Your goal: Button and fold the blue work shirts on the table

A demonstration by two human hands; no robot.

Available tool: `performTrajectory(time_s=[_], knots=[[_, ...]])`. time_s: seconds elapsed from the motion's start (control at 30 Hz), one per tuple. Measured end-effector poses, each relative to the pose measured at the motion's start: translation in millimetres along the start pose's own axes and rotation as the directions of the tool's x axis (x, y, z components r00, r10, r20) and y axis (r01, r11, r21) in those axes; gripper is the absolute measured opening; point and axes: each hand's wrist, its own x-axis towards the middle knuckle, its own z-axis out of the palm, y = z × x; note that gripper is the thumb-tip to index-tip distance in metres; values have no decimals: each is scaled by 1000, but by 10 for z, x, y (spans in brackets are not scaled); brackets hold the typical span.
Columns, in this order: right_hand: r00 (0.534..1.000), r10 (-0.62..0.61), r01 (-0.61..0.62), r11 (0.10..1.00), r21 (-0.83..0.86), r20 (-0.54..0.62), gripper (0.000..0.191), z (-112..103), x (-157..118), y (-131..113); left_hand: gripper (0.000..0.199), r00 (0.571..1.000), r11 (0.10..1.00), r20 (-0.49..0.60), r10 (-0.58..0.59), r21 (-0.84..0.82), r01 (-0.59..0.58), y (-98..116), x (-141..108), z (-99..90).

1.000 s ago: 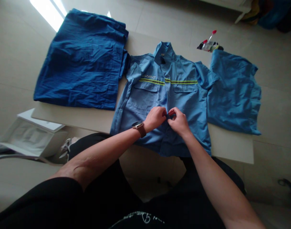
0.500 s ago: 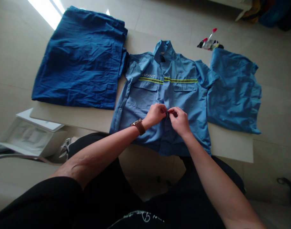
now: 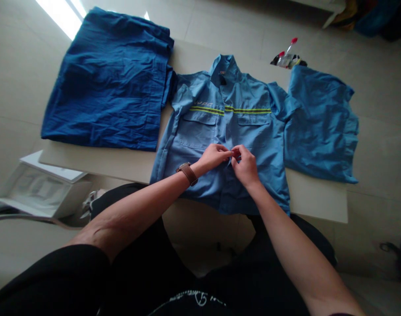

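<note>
A light blue work jacket point(image 3: 227, 131) with a collar, chest pockets and yellow-green reflective stripes lies face up on a pale table top point(image 3: 95, 164). My left hand point(image 3: 214, 158), with a brown-strapped watch point(image 3: 187, 173) on its wrist, pinches the jacket's front edge at mid-chest. My right hand point(image 3: 244, 166) grips the opposite edge, fingertips meeting those of my left hand. My fingers hide any button or buttonhole there.
Folded dark blue cloth point(image 3: 105, 83) lies left of the jacket, and a folded light blue garment point(image 3: 320, 125) lies right of it. A small packet with red-tipped items point(image 3: 288, 59) sits beyond. A white box point(image 3: 42, 188) stands on the tiled floor at left.
My left hand's fingers have stretched rightward to meet my right hand at the jacket's front edge. My left wrist has rolled, turning the watch face from view. The view has shifted slightly.
</note>
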Motion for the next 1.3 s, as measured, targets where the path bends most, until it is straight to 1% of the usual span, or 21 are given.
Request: performTrajectory(time_s=[0.07, 0.17, 0.3, 0.5, 0.63, 0.73, 0.87, 0.93, 1.07, 1.17, 1.23, 1.3], knots=[[1000, -4, 4, 1000, -6, 4, 20, 7, 2, -5, 11, 999, 994, -16, -40, -103, 38, 2, -24, 23], [1000, -14, 14, 1000, -16, -8, 16, 15, 13, -11, 14, 994, 976, -81, -71, -213, 53, 7, -60, 47], [999, 5, -6, 1000, -12, -33, 10, 12, 38, -4, 17, 986, 961, -140, -92, -272, 51, 35, -78, 63], [995, 98, -97, 995, 24, -34, 3, 11, 53, 41, 18, 984, 959, -152, -95, -278, 49, 58, -52, 73], [988, 156, -154, 984, 85, -18, 4, 26, 54, 81, 19, 989, 965, -128, -75, -260, 39, 39, -36, 71], [985, 172, -171, 980, 104, -2, 6, 36, 60, 114, 20, 994, 966, -104, -43, -257, 15, 12, -27, 60], [983, 171, -175, 981, 84, 61, 5, 43, 69, 155, 22, 997, 974, -79, -9, -224, -9, -29, -7, 37], [985, 150, -154, 987, 42, 88, 3, 46, 68, 166, 24, 997, 983, -71, -10, -186, -3, -42, 1, 29], [990, 55, -44, 995, -89, 127, 9, 61, 48, 165, 25, 996, 994, -91, -24, -113, 13, -63, 11, 29], [990, -3, 25, 988, -153, 140, 12, 85, 18, 151, 19, 992, 999, -121, -28, -48, 23, -98, 21, 26], [990, -32, 55, 984, -168, 135, 15, 99, -1, 139, 14, 992, 998, -113, -55, -5, 55, -123, 29, 16], [991, -58, 80, 981, -177, 124, 16, 106, -13, 124, 12, 993, 997, -90, -81, -10, 80, -134, 29, 4]])
